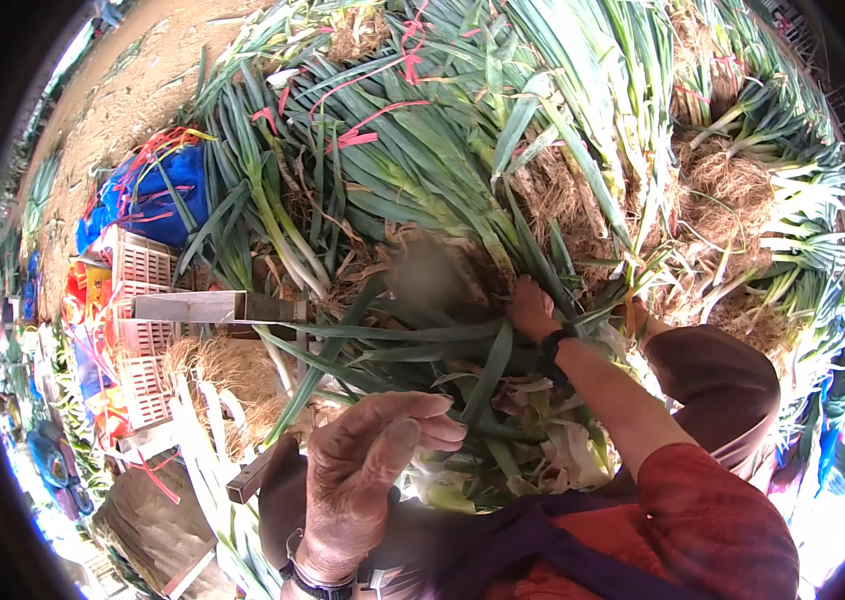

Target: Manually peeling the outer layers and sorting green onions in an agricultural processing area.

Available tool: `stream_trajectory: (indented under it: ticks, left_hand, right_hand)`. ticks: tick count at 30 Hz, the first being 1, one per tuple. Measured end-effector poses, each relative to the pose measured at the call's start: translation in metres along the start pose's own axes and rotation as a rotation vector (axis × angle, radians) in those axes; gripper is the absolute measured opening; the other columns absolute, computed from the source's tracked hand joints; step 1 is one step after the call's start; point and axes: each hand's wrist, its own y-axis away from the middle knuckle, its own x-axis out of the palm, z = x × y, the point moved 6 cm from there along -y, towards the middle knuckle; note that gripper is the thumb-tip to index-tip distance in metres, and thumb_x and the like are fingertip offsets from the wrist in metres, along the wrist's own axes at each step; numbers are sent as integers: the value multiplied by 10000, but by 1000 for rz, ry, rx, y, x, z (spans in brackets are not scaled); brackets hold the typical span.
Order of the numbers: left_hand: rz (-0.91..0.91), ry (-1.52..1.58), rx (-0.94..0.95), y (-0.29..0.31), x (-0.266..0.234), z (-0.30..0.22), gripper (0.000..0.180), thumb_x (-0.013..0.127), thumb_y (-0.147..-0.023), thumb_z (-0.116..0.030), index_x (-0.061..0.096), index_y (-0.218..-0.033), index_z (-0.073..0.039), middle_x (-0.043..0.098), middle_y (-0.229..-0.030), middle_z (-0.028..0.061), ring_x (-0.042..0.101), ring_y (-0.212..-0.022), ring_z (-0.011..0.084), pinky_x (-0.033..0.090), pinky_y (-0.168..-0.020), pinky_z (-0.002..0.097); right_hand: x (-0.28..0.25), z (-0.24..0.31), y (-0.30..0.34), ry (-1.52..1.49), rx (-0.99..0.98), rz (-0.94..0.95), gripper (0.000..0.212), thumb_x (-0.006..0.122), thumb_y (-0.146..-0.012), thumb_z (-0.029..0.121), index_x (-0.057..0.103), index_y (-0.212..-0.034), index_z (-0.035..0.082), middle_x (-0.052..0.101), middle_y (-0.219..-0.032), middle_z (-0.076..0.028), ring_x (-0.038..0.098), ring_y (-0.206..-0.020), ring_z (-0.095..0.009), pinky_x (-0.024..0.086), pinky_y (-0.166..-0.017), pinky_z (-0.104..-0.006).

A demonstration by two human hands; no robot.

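My left hand (373,465) hovers over my lap with its fingers half bent and loosely apart from the thumb, and nothing shows in it. Farther forward, my right hand (533,308) is closed around a leek (496,262) near its root end; leaves and a blurred patch partly hide the fingers. Long green leek leaves (423,345) stretch across the space between my hands. Below them lie pale, stripped leaves (548,430) in a loose heap between my knees. A large pile of leeks (393,150) with brown, hairy roots rises in front of me.
Pink ties (358,138) lie among the leeks. At left stand a pale plastic crate (146,265), a blue bag (153,195) and a metal bar (193,306). More rooted bundles (728,200) crowd the right side. Bare soil (148,60) shows at the far left.
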Motion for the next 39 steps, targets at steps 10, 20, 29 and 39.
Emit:
stream_trajectory:
  ticks: [10, 20, 29, 39]
  left_hand:
    - [66, -53, -25, 5, 27, 11, 272, 513, -940, -120, 571, -1095, 96, 659, -907, 160, 649, -849, 206, 513, -814, 327]
    - [116, -146, 56, 11, 26, 22, 294, 517, -951, -184, 585, -1084, 69, 666, -890, 131, 646, -830, 181, 514, -795, 302]
    - [92, -248, 165, -9, 16, 39, 347, 568, -928, -267, 598, -1078, 44, 664, -884, 100, 637, -784, 153, 508, -744, 271]
    - [252, -230, -41, -28, 45, 108, 706, 499, -884, -575, 414, -1306, -15, 541, -1213, 174, 533, -1121, 272, 448, -933, 416]
  right_hand:
    - [7, 61, 30, -1009, -103, 537, 363, 673, -817, 195, 612, -1094, -32, 656, -1047, -70, 569, -899, -107, 464, -822, -271]
    - [-4, -24, 120, -1036, -172, 600, 281, 632, -852, 150, 583, -1107, 42, 630, -994, -52, 591, -890, -146, 492, -781, -268]
    - [-28, -47, 176, -1714, -59, 676, 252, 607, -888, 147, 606, -1114, 36, 614, -1022, -54, 586, -882, -106, 504, -667, -277]
    - [-256, 10, 350, -497, -183, 171, 237, 652, -802, 134, 562, -953, -25, 610, -769, -133, 583, -663, -168, 464, -594, -333]
